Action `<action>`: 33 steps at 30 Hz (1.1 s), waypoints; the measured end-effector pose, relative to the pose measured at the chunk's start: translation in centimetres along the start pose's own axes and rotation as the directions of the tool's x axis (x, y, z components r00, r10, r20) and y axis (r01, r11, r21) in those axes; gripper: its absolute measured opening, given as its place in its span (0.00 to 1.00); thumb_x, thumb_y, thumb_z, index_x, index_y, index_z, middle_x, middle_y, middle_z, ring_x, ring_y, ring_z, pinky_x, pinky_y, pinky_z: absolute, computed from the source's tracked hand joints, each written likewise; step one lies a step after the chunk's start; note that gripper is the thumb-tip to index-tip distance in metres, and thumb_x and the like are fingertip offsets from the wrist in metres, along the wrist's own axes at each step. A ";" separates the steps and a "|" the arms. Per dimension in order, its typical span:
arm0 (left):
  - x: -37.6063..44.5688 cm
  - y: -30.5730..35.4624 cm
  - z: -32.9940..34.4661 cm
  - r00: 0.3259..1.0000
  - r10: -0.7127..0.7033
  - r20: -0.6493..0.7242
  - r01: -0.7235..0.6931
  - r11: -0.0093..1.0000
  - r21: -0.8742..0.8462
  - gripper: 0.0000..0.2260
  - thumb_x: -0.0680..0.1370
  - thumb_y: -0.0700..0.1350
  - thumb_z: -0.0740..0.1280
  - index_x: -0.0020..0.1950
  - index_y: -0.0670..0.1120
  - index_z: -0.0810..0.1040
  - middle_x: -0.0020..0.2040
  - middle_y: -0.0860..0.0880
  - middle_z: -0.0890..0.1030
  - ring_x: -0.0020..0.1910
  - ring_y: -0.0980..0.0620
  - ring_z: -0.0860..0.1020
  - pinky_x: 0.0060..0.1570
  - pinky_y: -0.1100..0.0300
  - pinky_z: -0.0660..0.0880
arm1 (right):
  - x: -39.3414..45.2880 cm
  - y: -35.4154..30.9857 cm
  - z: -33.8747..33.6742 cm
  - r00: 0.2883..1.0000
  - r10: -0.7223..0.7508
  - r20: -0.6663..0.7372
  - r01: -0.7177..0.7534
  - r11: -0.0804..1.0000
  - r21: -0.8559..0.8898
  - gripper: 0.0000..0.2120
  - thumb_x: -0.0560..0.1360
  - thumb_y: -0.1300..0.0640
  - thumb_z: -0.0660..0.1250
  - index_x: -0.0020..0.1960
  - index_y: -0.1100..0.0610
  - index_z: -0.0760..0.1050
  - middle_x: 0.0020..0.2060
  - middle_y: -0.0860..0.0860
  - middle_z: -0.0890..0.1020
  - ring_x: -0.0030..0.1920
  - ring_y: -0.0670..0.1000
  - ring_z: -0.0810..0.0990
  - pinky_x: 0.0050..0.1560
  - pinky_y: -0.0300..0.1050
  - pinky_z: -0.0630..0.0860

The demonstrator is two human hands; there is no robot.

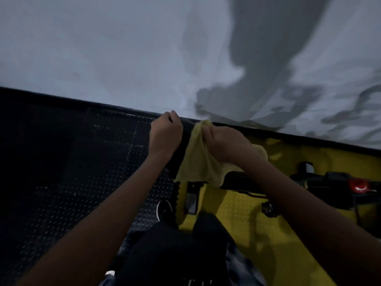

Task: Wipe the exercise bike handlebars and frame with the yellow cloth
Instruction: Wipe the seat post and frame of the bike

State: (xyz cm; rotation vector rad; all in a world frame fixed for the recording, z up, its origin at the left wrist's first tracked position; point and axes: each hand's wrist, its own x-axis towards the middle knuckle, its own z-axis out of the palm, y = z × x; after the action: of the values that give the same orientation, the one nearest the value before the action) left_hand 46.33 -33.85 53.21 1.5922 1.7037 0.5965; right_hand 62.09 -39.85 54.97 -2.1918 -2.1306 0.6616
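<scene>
Cloth (pixel 198 162), yellow, hangs bunched in the grasp of the right hand (pixel 224 145). Just left of the cloth, the left hand (pixel 166 134) is clenched around a dark bar (pixel 183 145) of the bike.

The right hand (pixel 224 144) grips a bunched yellow cloth (pixel 198 162) that hangs over a dark bar (pixel 181 145) of the exercise bike. The left hand (pixel 165 135) is curled in a fist just beside it. Below lie black and yellow floor mats (pixel 237 203).
</scene>
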 end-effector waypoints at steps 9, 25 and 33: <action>-2.3 0.1 -0.3 0.981 -0.058 -0.185 0.069 0.996 0.052 0.23 0.84 0.54 0.51 0.31 0.48 0.70 0.31 0.48 0.76 0.31 0.51 0.75 0.33 0.57 0.68 | 3.2 -2.7 -0.8 0.980 -0.144 0.138 0.074 0.907 0.414 0.31 0.82 0.35 0.42 0.75 0.51 0.66 0.70 0.53 0.75 0.69 0.55 0.73 0.65 0.49 0.66; -6.1 1.0 2.6 0.666 -0.437 -0.604 0.455 0.880 -0.134 0.16 0.79 0.49 0.57 0.32 0.48 0.70 0.28 0.52 0.72 0.26 0.54 0.69 0.26 0.60 0.62 | 2.1 -0.2 -0.4 0.959 -0.268 0.094 0.230 0.928 0.295 0.26 0.85 0.42 0.43 0.59 0.58 0.72 0.44 0.51 0.79 0.44 0.54 0.79 0.41 0.45 0.67; -6.9 0.4 3.3 0.632 -0.496 -0.595 0.394 0.867 -0.305 0.18 0.80 0.46 0.58 0.28 0.48 0.66 0.26 0.53 0.67 0.24 0.55 0.63 0.25 0.60 0.62 | 2.1 1.8 0.1 0.892 -0.417 0.173 0.367 0.894 0.257 0.33 0.83 0.37 0.45 0.80 0.56 0.54 0.74 0.56 0.68 0.70 0.56 0.71 0.67 0.53 0.70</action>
State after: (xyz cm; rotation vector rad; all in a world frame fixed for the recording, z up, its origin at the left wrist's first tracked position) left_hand 48.93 -41.05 52.74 0.8005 2.4013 1.0771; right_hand 63.74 -38.03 53.77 -1.5674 -2.3705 1.0861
